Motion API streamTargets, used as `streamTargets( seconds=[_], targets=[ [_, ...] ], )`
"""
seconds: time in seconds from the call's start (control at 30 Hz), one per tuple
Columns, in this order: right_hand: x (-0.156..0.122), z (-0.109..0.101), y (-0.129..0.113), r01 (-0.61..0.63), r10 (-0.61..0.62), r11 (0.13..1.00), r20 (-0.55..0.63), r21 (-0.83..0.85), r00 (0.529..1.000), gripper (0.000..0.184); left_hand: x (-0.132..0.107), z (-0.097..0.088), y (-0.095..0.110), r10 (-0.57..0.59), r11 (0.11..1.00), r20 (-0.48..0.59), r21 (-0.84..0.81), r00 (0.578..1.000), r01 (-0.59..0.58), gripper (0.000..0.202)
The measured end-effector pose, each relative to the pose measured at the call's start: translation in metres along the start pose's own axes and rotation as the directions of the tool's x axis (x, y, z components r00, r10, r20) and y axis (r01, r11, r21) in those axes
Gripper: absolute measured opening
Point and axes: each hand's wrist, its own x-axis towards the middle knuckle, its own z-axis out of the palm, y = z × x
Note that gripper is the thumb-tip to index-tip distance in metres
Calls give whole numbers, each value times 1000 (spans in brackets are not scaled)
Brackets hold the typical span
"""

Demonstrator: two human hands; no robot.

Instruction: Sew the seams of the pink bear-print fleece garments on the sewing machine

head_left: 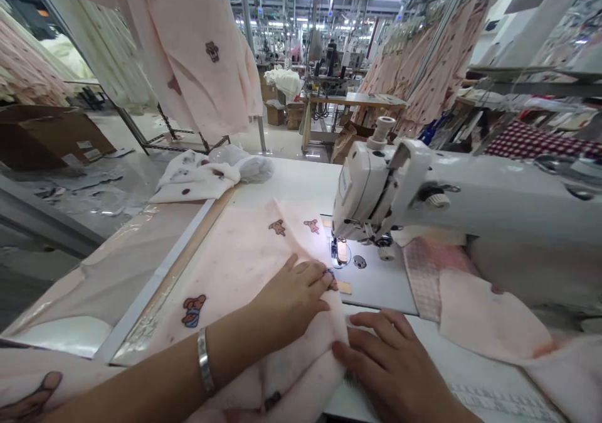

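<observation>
Pale pink fabric (235, 247) printed with small brown bears lies over the sewing table, its right edge just left of the presser foot (335, 250). My left hand (296, 291) rests palm down on this fabric, fingers reaching toward the edge near the needle area. A silver bracelet (204, 360) circles my left wrist. On the near right, my right hand (390, 360) has its thumb at the fabric's edge and its other fingers stretched out over the white table. The white sewing machine (376, 184) stands ahead with its lamp lit; the needle tip is too small to make out.
More pink fabric (489, 310) lies right, under the machine arm. A folded white printed cloth (197, 175) and a clear plastic bag (249, 164) sit at the table's back left. Pink cloth (188, 46) hangs above. A cardboard box (47, 134) stands on the left floor.
</observation>
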Motion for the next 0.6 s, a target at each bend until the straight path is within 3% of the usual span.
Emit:
streamTargets(
  seconds=[0.23,0.6],
  targets=[
    [14,1,29,42,-41,997,14,-67,999,26,25,0,-27,46,996,-62,-68,997,-50,32],
    [11,2,27,-16,20,995,41,-95,999,25,31,-2,-31,99,994,-58,-34,993,-101,32]
  ],
)
